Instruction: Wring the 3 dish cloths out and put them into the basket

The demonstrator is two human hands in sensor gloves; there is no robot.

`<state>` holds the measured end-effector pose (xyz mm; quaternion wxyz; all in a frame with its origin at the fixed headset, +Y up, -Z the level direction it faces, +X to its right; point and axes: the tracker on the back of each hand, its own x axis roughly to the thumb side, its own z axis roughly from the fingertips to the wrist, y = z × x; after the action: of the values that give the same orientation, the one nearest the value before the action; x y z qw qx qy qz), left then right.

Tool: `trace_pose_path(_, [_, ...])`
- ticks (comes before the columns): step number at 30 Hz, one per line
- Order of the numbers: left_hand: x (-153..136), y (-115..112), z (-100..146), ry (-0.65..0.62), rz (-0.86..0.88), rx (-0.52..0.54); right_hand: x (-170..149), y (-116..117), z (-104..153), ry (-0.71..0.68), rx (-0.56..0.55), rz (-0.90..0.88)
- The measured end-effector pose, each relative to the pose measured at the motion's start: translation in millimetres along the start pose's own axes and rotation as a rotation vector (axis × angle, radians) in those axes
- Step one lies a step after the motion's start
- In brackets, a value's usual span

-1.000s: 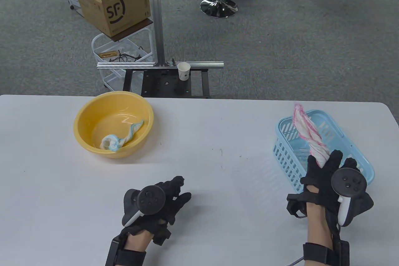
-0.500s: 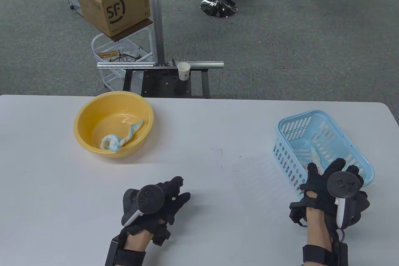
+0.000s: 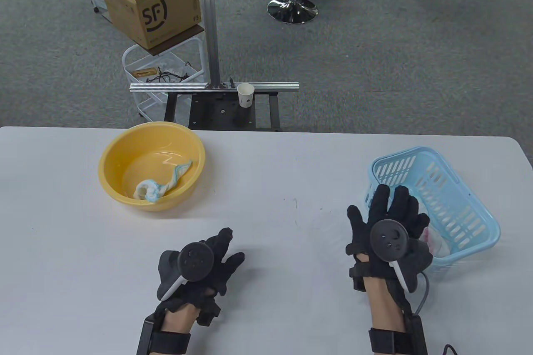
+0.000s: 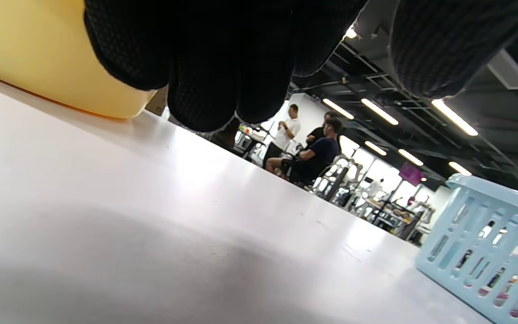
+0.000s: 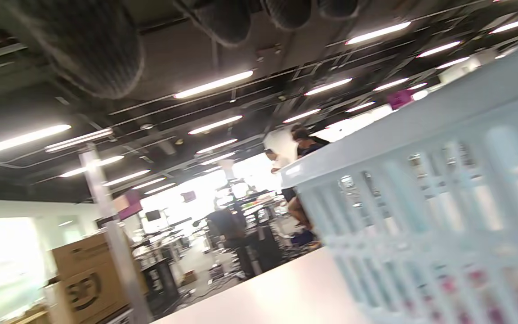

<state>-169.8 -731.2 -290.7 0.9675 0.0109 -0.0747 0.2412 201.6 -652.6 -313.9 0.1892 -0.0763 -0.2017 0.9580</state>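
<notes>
A light blue basket (image 3: pixel 466 205) stands at the table's right. A pink and white cloth (image 3: pixel 435 242) lies inside it, mostly hidden by my right hand (image 3: pixel 387 205). That hand hovers over the basket's near left wall with fingers spread, holding nothing. At the left a yellow basin (image 3: pixel 116 151) holds one twisted blue and white cloth (image 3: pixel 160 186). My left hand (image 3: pixel 227 249) rests near the front edge, fingers loosely bent and holding nothing. In the left wrist view its fingers (image 4: pixel 205 76) hang between the basin (image 4: pixel 29 63) and the basket (image 4: pixel 488 252). The right wrist view shows the basket wall (image 5: pixel 443 202) close by.
A paper cup (image 3: pixel 245 95) stands on a metal rail beyond the table's far edge, beside a cardboard box (image 3: pixel 154 5) on a white wire cart. White tabletop (image 3: pixel 283 180) stretches between basin and basket. People sit far off (image 4: pixel 313 153).
My right hand let the pink and white cloth drop into the basket, then moved left with fingers spread. The left hand shifted slightly nearer.
</notes>
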Motion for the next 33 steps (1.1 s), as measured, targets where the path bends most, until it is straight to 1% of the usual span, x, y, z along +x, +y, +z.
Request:
trace_pose_path(5, [-7.8, 2.6, -0.7, 0.041, -0.011, 0.012, 30.3, 26.6, 10.5, -0.139, 0.057, -0.032])
trace_pose_path(9, [-13.1, 3.9, -1.2, 0.065, -0.017, 0.018, 48.9, 55.3, 23.0, -0.239, 0.121, -0.066])
trace_pose_path(13, [-18.6, 3.1, -2.0, 0.088, -0.015, 0.007, 57.1, 78.9, 34.7, -0.308, 0.174, -0.068])
trace_pose_path(18, [-25.5, -0.8, -4.3, 0.122, -0.041, -0.024, 54.9, 99.5, 47.2, -0.361, 0.224, -0.058])
trace_pose_path(25, [-33.9, -6.1, -5.7, 0.163, -0.081, -0.053, 51.7, 108.5, 59.1, -0.379, 0.29, -0.033])
trace_pose_path(33, [-31.7, -8.2, -3.3, 0.173, -0.133, -0.044, 47.1, 106.3, 62.2, -0.367, 0.292, -0.042])
